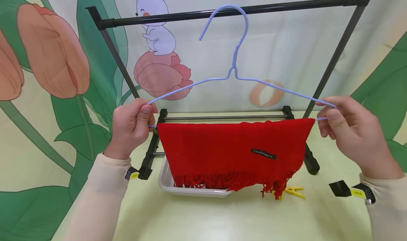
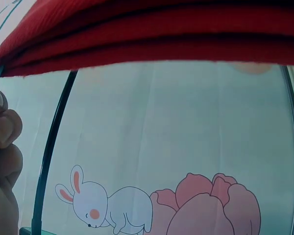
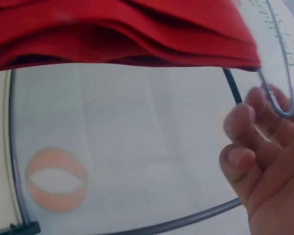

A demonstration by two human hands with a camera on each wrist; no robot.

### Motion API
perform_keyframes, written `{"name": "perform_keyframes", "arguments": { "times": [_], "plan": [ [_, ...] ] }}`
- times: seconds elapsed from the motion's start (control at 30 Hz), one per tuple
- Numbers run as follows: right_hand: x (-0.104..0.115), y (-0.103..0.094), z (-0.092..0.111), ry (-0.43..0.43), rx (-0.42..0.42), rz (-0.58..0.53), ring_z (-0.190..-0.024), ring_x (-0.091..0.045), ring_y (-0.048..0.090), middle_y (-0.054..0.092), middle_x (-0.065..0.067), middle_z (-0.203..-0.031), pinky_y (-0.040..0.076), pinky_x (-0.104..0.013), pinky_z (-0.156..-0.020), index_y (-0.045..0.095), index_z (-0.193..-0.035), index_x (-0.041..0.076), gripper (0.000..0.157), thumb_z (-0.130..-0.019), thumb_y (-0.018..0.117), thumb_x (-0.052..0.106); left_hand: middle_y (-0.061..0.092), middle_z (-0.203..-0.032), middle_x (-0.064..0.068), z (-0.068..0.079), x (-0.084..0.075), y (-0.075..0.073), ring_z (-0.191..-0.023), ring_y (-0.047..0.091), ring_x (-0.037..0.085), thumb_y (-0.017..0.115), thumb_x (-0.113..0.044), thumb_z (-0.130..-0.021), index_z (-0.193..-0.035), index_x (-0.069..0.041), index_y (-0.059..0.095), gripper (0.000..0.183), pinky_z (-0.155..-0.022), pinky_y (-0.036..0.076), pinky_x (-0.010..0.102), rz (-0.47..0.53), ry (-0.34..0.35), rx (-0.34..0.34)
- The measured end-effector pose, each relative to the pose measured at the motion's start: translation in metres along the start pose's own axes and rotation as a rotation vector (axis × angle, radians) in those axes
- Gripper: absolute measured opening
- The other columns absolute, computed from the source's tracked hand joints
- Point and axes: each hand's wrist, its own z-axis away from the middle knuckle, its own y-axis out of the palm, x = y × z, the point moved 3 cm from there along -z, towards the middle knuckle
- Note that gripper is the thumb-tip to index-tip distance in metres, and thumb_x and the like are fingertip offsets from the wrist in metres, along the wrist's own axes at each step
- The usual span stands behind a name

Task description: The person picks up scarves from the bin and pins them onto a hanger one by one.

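A light blue wire hanger [image 1: 234, 57] spans the space between both hands, its hook overlapping the black bar in the head view. Draped over its lower wire is a folded red scarf [image 1: 222, 145] with a fringe and a small black label. At the hanger's left end, my left hand [image 1: 128, 128] grips the corner between thumb and curled fingers. My right hand [image 1: 357, 135] pinches the opposite corner, just outside the scarf's edge. From below, the right wrist view shows the looped hanger end [image 3: 284, 110] at the right fingers [image 3: 240, 159] and the scarf's layered folds.
Behind the hanger stands a black rack with a top bar [image 1: 295, 5] and feet on the table [image 1: 210, 219]. A white tray [image 1: 197, 191] sits under the scarf, partly hidden. A yellow clothespin [image 1: 295, 191] lies right of it. A printed curtain [image 1: 197, 57] hangs behind.
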Motion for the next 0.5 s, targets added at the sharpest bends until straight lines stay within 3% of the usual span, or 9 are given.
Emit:
{"name": "perform_keyframes", "arguments": {
  "times": [0.13,0.2,0.3,0.37,0.5],
  "plan": [
    [-0.007,-0.007,0.014,0.114,0.007,0.044,-0.066,-0.01,0.057,0.063,0.002,-0.09,0.043,-0.022,-0.058,0.061,-0.134,0.008,0.028,-0.113,0.045,0.001,0.06,-0.057,0.009,-0.001,0.001,-0.003,-0.047,0.057,0.016,0.054,-0.037,-0.113,-0.088,0.005,0.064,0.05,-0.06,0.048,0.008,-0.002,-0.046,-0.045],
    [-0.013,-0.012,0.025,0.208,0.028,0.194,-0.067,-0.009,0.056,0.061,0.004,-0.089,0.044,-0.022,-0.058,0.06,-0.132,0.016,0.023,-0.114,0.047,0.009,0.06,-0.057,0.01,-0.001,0.001,-0.004,-0.048,0.057,0.016,0.055,-0.036,-0.113,-0.089,0.006,0.064,0.049,-0.061,0.047,0.007,-0.005,-0.059,-0.066],
    [-0.027,-0.011,0.046,0.282,0.16,0.393,-0.067,-0.007,0.052,0.059,0.005,-0.084,0.043,-0.023,-0.057,0.066,-0.12,0.013,0.013,-0.112,0.056,0.012,0.058,-0.056,0.011,0.0,0.001,-0.004,-0.049,0.057,0.016,0.056,-0.036,-0.112,-0.092,0.007,0.066,0.048,-0.062,0.047,0.006,-0.007,-0.069,-0.087],
    [-0.036,-0.001,0.063,0.233,0.313,0.523,-0.069,-0.002,0.049,0.059,0.008,-0.083,0.043,-0.023,-0.057,0.07,-0.11,0.013,0.006,-0.105,0.069,0.01,0.058,-0.056,0.011,0.0,0.001,-0.004,-0.049,0.056,0.016,0.056,-0.036,-0.112,-0.094,0.007,0.067,0.048,-0.063,0.047,0.005,-0.01,-0.071,-0.094],
    [-0.051,0.032,0.102,0.002,0.588,0.623,-0.08,0.001,0.054,0.063,0.015,-0.093,0.053,-0.024,-0.064,0.075,-0.107,0.02,0.03,-0.086,0.089,0.005,0.057,-0.056,0.012,0.0,0.001,-0.001,-0.049,0.056,0.017,0.057,-0.036,-0.111,-0.095,0.008,0.067,0.047,-0.064,0.048,0.005,-0.005,-0.083,-0.107]
  ]
}}
